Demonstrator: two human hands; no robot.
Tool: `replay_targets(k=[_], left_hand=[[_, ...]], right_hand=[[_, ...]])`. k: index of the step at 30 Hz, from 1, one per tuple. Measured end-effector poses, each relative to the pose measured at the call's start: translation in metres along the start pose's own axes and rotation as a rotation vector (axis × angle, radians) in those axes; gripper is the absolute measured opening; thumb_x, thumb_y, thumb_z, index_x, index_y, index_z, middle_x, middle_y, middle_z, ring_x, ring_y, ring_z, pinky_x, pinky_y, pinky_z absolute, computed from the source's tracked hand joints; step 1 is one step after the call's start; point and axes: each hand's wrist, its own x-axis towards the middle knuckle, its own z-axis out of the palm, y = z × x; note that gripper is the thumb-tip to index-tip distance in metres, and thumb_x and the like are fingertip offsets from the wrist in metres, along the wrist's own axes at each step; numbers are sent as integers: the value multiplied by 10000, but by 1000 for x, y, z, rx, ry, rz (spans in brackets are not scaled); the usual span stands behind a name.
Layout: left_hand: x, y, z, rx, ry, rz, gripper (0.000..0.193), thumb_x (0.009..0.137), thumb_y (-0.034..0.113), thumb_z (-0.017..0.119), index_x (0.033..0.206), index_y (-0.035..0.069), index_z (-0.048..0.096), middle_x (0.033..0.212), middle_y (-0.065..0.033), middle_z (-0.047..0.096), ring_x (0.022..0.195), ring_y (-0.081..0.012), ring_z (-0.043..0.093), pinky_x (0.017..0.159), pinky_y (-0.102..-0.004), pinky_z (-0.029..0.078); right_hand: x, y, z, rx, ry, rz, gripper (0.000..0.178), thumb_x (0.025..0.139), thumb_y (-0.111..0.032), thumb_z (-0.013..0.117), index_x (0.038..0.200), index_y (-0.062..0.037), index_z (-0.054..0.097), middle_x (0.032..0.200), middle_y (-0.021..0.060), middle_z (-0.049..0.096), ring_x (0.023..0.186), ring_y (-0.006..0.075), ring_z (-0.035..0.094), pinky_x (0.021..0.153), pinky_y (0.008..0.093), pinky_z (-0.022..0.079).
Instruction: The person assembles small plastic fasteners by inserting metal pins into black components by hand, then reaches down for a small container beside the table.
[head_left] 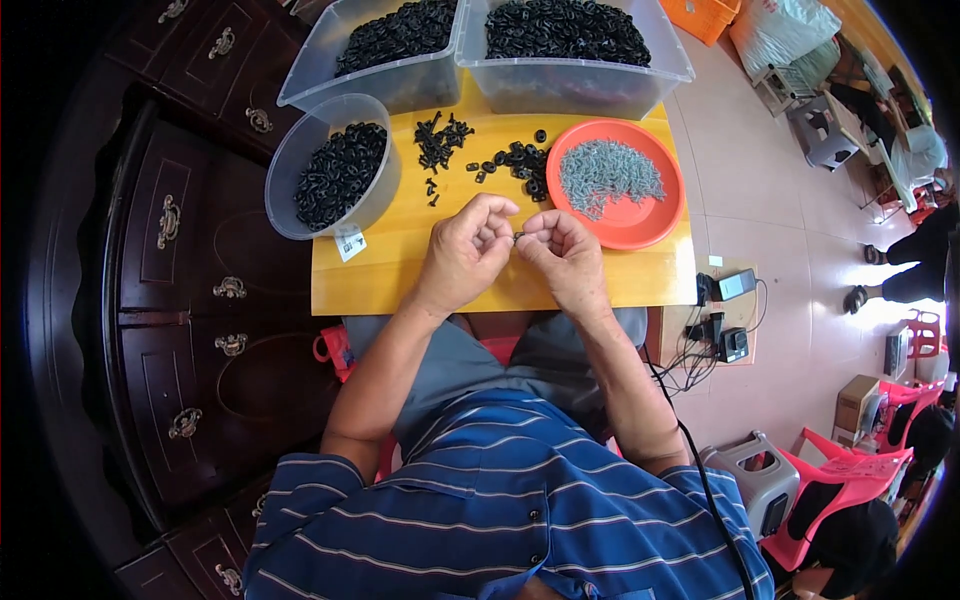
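My left hand [466, 250] and my right hand [567, 258] almost meet above the near half of the yellow table [375, 285]. The right thumb and fingers pinch a small dark part [519, 237], too small to tell its kind. My left fingers are curled close beside it; what they hold, if anything, is hidden. Beyond my hands lie a heap of small black plastic pieces [520, 162] and a pile of black stemmed pieces [437, 143]. An orange-red round tray [632, 228] with many silvery screws [608, 172] sits just past my right hand.
A round clear tub [382, 190] of black pieces stands at the left. Two clear bins [420, 88] of black parts line the far edge. Dark drawers [160, 270] flank the left side. Right of the table are cables and small devices [733, 345]; a person stands farther off.
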Motion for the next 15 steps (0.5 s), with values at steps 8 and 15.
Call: replay_targets(k=[8, 15], left_hand=[[10, -11, -9, -151, -65, -60, 337, 892, -25, 662, 1221, 6, 593, 875, 15, 627, 764, -32, 571, 692, -199, 481], [41, -39, -30, 320, 95, -126, 307, 831, 79, 736, 1130, 43, 679, 856, -85, 683, 734, -182, 664, 680, -331, 534]], right_hand=[[3, -3, -3, 51, 6, -17, 167, 916, 5, 698, 1067, -13, 628, 906, -16, 635, 805, 55, 592, 751, 217, 516], [5, -15, -7, 169, 108, -1, 187, 939, 4, 675, 1118, -14, 622, 933, -1, 653, 821, 71, 609, 780, 225, 519]])
